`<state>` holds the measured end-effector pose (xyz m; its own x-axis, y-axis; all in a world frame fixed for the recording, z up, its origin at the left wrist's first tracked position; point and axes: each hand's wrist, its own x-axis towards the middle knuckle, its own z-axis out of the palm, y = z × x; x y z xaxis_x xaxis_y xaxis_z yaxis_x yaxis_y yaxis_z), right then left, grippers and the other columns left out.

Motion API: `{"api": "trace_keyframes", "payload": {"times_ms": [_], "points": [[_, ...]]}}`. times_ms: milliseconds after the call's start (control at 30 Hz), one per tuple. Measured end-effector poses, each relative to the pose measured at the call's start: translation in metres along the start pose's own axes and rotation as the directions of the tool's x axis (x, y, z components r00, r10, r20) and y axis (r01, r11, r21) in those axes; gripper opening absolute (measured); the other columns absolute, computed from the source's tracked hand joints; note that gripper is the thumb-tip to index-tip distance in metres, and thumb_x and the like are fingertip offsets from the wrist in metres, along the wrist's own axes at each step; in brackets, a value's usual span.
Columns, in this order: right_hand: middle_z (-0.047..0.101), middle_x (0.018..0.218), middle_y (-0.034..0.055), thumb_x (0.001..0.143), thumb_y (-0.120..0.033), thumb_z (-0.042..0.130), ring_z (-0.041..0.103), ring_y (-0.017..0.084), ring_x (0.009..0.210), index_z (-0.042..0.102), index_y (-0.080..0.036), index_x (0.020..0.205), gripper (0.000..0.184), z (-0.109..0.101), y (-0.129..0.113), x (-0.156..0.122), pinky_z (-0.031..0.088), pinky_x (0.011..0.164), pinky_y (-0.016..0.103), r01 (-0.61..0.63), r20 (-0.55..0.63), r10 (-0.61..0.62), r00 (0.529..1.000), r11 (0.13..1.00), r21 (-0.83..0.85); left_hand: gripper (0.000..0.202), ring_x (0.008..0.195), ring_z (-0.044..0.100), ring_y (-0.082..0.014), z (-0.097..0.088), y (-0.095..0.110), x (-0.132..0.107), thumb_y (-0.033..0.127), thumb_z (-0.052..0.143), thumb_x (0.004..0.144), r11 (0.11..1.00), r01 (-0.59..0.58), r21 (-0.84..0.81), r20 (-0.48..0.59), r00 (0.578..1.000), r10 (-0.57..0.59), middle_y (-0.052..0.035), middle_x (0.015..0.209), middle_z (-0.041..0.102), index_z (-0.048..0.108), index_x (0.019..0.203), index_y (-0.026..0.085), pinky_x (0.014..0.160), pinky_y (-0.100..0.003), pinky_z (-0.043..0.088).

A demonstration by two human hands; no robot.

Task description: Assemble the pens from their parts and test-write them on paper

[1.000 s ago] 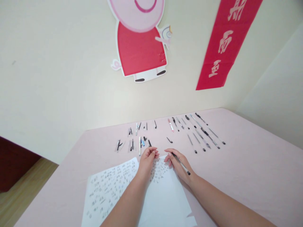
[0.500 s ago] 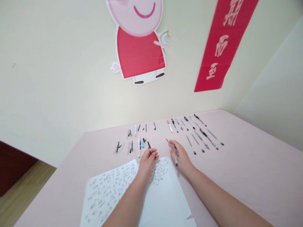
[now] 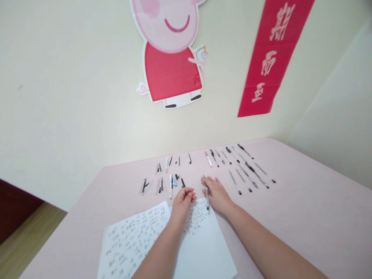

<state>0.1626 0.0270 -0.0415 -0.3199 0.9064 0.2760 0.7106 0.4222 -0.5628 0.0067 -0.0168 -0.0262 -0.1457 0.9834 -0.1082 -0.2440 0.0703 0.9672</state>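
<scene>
My right hand (image 3: 217, 193) holds a slim clear-and-black pen (image 3: 207, 198) by the fingers, its dark end pointing down over the edge of the paper. A small dark tip shows beyond the fingertips; whether it belongs to the same pen I cannot tell. My left hand (image 3: 183, 201) rests over the top of the right-hand page, its thumb and fingers pinched together; anything inside them is hidden. Beneath lies an open sheet or booklet (image 3: 206, 248), with dense handwritten marks on the left page (image 3: 130, 236) and a patch of small marks on the right page.
Several pens (image 3: 251, 168) lie in slanted rows at the right of the pink table (image 3: 305, 217). Pen parts and caps (image 3: 161, 185) lie in short rows at the left, with a white marker (image 3: 171, 186). A pig cutout (image 3: 173, 71) and red banner (image 3: 270, 66) hang on the wall.
My right hand has moved left, bringing the pen over the page's upper right corner. My left hand keeps its pinch. The view has tilted slightly upward.
</scene>
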Motion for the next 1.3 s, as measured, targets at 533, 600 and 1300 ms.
{"api": "trace_keyframes", "payload": {"times_ms": [533,600,1300], "points": [[0.062,0.111,0.0110,0.072,-0.010,0.049,0.056,0.023,0.103,0.057,-0.017,0.113,0.042,0.006,0.005,-0.001,0.040,0.095,0.042,0.037,-0.167,0.015,0.986,0.951,0.306,0.014,0.062,0.056,-0.0100,0.001,0.001,0.000,0.027,0.063,0.068,1.000,0.003,-0.015,-0.004,1.000,-0.003,-0.0005,0.069,0.060,0.062,0.078,0.017,0.063,-0.022,0.043],[0.061,0.112,0.0090,0.075,-0.014,0.050,0.056,0.022,0.104,0.056,-0.020,0.114,0.040,0.005,0.001,-0.002,0.041,0.095,0.042,0.050,-0.182,0.028,0.983,0.910,0.411,0.015,0.062,0.057,-0.0105,0.001,0.001,0.000,0.028,0.065,0.067,1.000,0.004,-0.014,-0.004,1.000,-0.004,-0.0010,0.069,0.061,0.063,0.078,0.017,0.063,-0.023,0.044],[0.060,0.117,0.0123,0.087,-0.051,0.040,0.052,0.022,0.113,0.052,-0.022,0.117,0.043,-0.005,-0.053,-0.021,0.037,0.098,0.046,-0.076,0.058,0.062,0.996,0.349,0.934,0.040,0.094,0.061,-0.0217,-0.003,0.002,0.002,0.030,0.075,0.059,0.988,0.012,-0.156,0.050,0.999,-0.005,-0.0112,0.103,0.067,0.068,0.097,0.018,0.085,-0.035,0.045]]}}
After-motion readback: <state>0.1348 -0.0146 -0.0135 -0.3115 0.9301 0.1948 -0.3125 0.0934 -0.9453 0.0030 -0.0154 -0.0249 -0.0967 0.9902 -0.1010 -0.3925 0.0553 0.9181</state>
